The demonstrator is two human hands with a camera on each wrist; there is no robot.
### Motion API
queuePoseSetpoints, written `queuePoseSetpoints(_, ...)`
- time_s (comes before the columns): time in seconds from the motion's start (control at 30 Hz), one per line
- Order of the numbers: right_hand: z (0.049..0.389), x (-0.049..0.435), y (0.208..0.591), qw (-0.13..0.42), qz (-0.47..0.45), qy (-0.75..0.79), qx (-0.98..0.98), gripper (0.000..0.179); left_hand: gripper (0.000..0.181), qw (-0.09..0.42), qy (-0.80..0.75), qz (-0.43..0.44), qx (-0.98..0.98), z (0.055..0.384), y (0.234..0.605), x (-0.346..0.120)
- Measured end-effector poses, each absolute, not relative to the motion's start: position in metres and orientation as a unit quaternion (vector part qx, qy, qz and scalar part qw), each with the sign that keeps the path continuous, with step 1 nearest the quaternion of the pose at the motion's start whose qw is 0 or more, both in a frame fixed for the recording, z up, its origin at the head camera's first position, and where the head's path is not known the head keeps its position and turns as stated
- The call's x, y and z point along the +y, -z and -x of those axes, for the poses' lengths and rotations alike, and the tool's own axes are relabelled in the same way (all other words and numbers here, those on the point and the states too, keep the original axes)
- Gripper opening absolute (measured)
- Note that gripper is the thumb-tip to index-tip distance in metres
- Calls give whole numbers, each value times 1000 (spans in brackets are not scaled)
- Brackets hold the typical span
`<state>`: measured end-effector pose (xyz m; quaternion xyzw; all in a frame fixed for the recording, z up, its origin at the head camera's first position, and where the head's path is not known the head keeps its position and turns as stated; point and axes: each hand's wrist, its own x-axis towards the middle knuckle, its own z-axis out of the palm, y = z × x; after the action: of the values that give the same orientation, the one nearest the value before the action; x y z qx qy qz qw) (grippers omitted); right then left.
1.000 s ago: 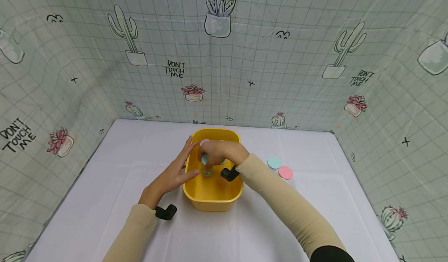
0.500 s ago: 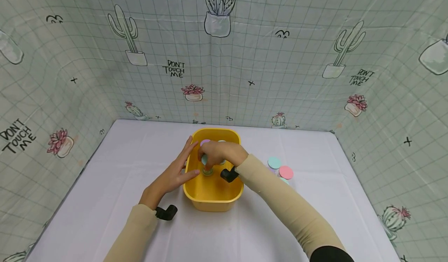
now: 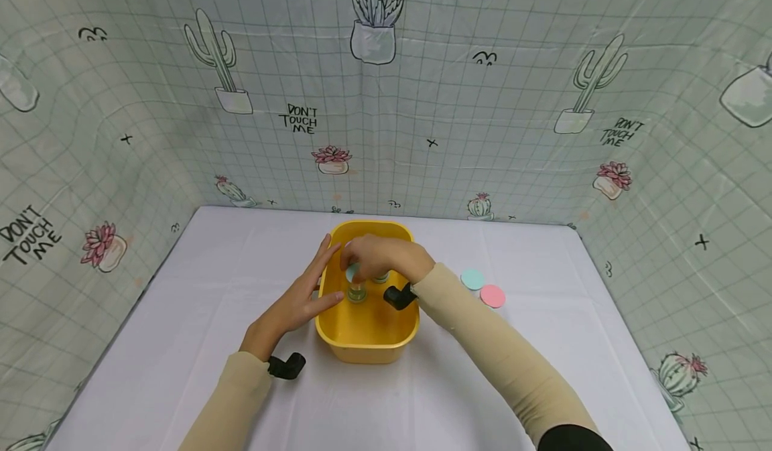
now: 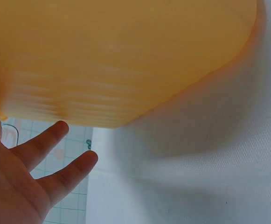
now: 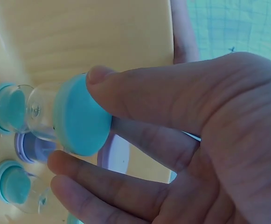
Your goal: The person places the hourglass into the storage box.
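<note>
My right hand (image 3: 380, 255) reaches into a yellow plastic basin (image 3: 368, 354) and pinches the teal lid (image 5: 85, 116) of a small clear jar (image 5: 43, 111) between thumb and fingers. Straight below it on the basin floor is another clear jar (image 3: 356, 294), which the held jar's base overlaps in the right wrist view. Nearby in the basin are a purple-lidded jar (image 5: 37, 148) and a further teal one (image 5: 16, 184). My left hand (image 3: 295, 301) lies along the basin's left rim, fingers straight and spread, thumb over the edge.
Right of the basin, a teal-lidded jar (image 3: 472, 279) and a pink-lidded one (image 3: 492, 296) stand close together, with part of another teal lid showing beside them. White cloth (image 3: 181, 344) covers the table. A patterned curtain (image 3: 422, 102) surrounds its back and sides.
My right hand has risen slightly with the teal-lidded jar, and more of the clear jar beneath shows. The left hand stays on the rim.
</note>
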<state>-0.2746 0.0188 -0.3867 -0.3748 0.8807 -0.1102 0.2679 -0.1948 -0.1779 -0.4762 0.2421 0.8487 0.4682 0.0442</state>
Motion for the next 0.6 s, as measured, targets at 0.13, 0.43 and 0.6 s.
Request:
queuePoseSetpoints(0.13,276,22,385,265,378,119,879,33,83,45,-467,-243,849,194,476,-178)
queuePoseSetpoints(0.43,275,33,378,263,360,147,883,31,83,46,-476,-245,844,193,474,-179)
queuePoseSetpoints(0.6,276,54,369,248,370,180,877,35,83,47,-478,-244,843,193,473,-179)
